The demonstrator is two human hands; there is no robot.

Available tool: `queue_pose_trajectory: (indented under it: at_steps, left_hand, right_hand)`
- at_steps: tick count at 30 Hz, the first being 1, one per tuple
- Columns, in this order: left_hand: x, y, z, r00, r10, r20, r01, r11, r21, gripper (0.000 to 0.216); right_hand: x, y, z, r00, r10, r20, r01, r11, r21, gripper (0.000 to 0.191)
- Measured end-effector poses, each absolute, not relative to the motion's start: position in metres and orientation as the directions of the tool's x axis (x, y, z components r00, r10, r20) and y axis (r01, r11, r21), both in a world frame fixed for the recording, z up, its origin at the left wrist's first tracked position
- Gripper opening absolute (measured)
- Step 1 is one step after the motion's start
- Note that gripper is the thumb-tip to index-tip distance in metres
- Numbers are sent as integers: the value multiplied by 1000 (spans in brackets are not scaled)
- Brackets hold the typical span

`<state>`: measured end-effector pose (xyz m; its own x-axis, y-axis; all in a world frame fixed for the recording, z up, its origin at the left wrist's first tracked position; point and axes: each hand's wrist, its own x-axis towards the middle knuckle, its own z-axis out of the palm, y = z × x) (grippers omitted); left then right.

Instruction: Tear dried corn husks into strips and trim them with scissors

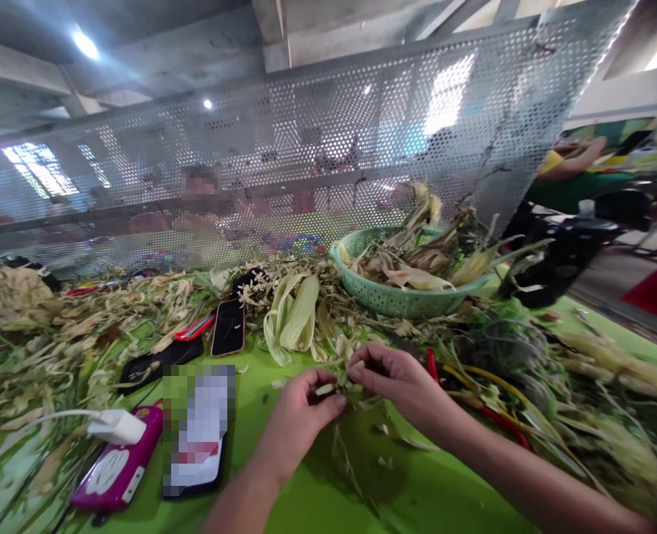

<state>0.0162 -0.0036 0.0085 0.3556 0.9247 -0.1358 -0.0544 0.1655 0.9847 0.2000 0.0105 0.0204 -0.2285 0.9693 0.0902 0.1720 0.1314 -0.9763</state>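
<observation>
Pinching pale husk pieces (326,389) between nearly closed fingers (331,407): left hand (299,406) and right hand (394,371), above green bench (281,475), before husk-filled basket (403,300).

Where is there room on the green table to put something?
Between the nearer phone and the left hand; another patch, with some scraps, on the near side of the right hand. Crowded: husks at left, around the green basket.

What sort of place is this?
Probably a shared craft workshop: dried husks cover the green work table, a green basket holds more, and beyond the perforated metal screen someone else appears to be sitting.
</observation>
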Motion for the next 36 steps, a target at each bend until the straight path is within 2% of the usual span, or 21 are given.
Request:
queue_pose_trajectory:
  at_steps: [8, 15, 19, 24, 31, 36]
  left_hand:
    - [18, -5, 13, 446, 889, -101, -83, 153, 985, 21]
    - [17, -7, 16, 353, 921, -166, -137, 226, 965, 32]
    - [16, -6, 17, 275, 949, -154, -134, 196, 971, 33]
    - [16, -7, 17, 337, 929, -154, -138, 210, 968, 28]
    - [16, -4, 17, 397, 908, -134, -174, 218, 960, 36]
    - [16, -3, 14, 421, 899, -121, -146, 199, 969, 31]
  right_hand:
    - [199, 13, 21, -294, 956, 4, -21, -3, -1000, 34]
    - [202, 11, 35, -236, 972, 16, -41, 7, -999, 36]
    - [202, 9, 34, -232, 973, -3, -73, -21, -997, 43]
    - [197, 7, 28, -312, 945, -94, -10, -103, -995, 35]
    - [200, 8, 29, -254, 967, -35, -33, -45, -998, 31]
    - [199, 9, 25, -271, 962, -43, -45, -57, -997, 32]
